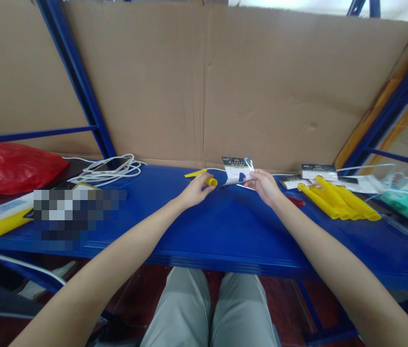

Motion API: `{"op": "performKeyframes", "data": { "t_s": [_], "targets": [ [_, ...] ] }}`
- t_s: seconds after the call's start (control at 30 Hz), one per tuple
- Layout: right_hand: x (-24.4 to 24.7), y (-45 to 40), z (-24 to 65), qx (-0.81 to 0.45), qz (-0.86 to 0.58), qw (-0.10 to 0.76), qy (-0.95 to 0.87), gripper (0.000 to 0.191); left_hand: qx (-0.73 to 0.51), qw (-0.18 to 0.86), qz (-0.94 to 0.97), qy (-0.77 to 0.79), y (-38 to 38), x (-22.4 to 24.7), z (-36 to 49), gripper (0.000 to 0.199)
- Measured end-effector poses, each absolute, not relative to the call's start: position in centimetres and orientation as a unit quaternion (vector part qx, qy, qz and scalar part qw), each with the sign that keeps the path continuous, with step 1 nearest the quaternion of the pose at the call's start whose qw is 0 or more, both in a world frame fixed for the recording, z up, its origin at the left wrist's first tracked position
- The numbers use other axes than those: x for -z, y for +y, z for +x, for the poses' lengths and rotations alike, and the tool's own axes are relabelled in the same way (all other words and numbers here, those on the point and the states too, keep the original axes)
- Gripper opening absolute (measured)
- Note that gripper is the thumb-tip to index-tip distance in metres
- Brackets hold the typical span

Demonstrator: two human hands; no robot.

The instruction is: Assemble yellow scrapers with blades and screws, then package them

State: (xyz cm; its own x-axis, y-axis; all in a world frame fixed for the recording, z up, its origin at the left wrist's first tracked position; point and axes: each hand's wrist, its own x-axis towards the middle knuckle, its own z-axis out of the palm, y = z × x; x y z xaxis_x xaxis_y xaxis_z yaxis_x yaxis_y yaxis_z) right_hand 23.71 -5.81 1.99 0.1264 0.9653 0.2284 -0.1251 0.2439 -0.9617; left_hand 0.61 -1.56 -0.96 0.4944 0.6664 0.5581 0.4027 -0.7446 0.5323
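Observation:
My left hand (194,192) is closed around a yellow tube (211,182), whose round open end points toward my right hand. A strip of yellow also shows beyond the fingers on the far side. Between thumb and fingers, my right hand (264,185) grips a black-and-white printed card (238,168), which stands tilted and bends near its lower edge. The tube and the card are a short way apart, low over the blue table (225,231). Under my right wrist lies a small red item (295,201), partly hidden.
Several yellow tubes (337,197) lie on the right, by stacked printed cards (318,171) and a green packet (406,205). White cables (117,171) are coiled on the left near a red bag (12,168). Cardboard (204,86) walls the back, between blue posts (73,82).

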Motion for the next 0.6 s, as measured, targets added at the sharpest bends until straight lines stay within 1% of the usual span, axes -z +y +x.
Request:
{"op": "performKeyframes", "data": {
  "t_s": [0.13,0.27,0.33,0.5,0.6],
  "targets": [
    [-1.7,-6.1,22.7,-0.477,-0.419,0.583,-0.507,0.008,-0.408,0.142,0.850,0.301,-1.4,0.6,0.3,0.040],
    [-1.2,-6.5,21.4,-0.517,-0.384,0.563,-0.518,0.011,-0.381,0.105,0.879,0.266,-1.5,0.3,0.3,0.042],
    [-1.0,-6.6,21.0,-0.527,-0.371,0.563,-0.518,0.013,-0.368,0.103,0.889,0.253,-1.5,0.3,0.3,0.043],
    [-0.7,-6.6,20.9,-0.535,-0.371,0.566,-0.505,0.015,-0.348,0.154,0.896,0.229,-1.9,0.3,0.5,0.046],
    [-0.6,-6.6,20.9,-0.533,-0.377,0.564,-0.506,0.015,-0.328,0.212,0.894,0.219,-2.1,0.3,0.5,0.051]
  ]
}}
